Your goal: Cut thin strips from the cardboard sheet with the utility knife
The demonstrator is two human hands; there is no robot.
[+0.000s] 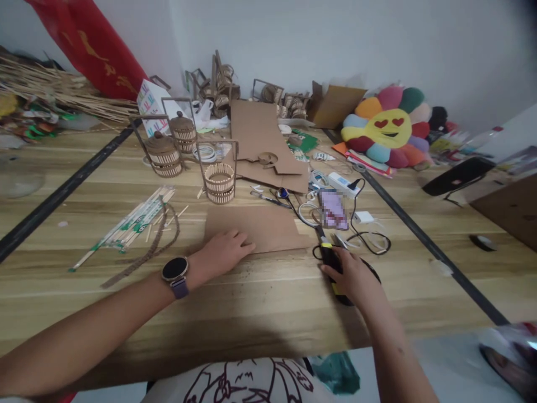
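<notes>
My left hand (229,249) lies with fingers spread on a flat piece of brown cardboard (268,224). A watch (175,270) is on that wrist. On the right, my right hand (350,272) grips a black-and-yellow corded tool (331,258) against the table; its exact kind is partly hidden by my fingers. Behind the cardboard stands a small wooden-slat bucket (220,182) with a tall handle and no lid. Two similar lidded buckets, one nearer (163,157) and one farther (183,131), are to its left.
Wrapped thin sticks (134,218) and a curved brown strip (161,240) lie left. A larger cut cardboard sheet (255,129) is at the back. A phone (333,209), power strip (342,183) and looped cables sit right, near a flower cushion (388,129).
</notes>
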